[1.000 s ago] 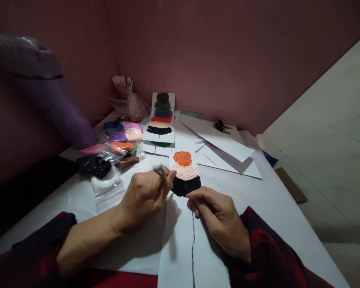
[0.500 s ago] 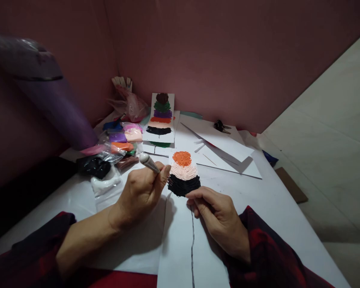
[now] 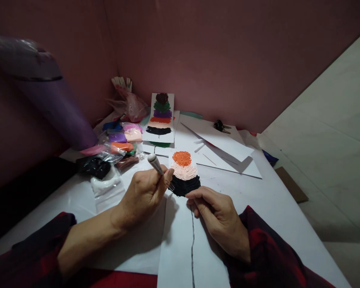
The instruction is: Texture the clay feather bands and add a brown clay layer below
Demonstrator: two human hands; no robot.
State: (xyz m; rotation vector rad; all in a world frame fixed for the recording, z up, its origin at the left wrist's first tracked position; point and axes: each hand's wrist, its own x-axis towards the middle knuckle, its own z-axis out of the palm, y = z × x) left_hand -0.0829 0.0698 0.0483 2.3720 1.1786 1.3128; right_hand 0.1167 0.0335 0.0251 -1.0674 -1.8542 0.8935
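Left hand [image 3: 144, 194] closed round fork-like tool [image 3: 155, 163], tip at left side of black clay band [image 3: 185, 185]. Right hand [image 3: 220, 222], fingertips drawn together at band's lower edge; cannot tell if gripping anything. Peach band [image 3: 184, 172], orange clay [image 3: 182, 158] above, on white paper [image 3: 175, 260] on desk [image 3: 276, 212]. Bagged clay [image 3: 118, 137] beyond.
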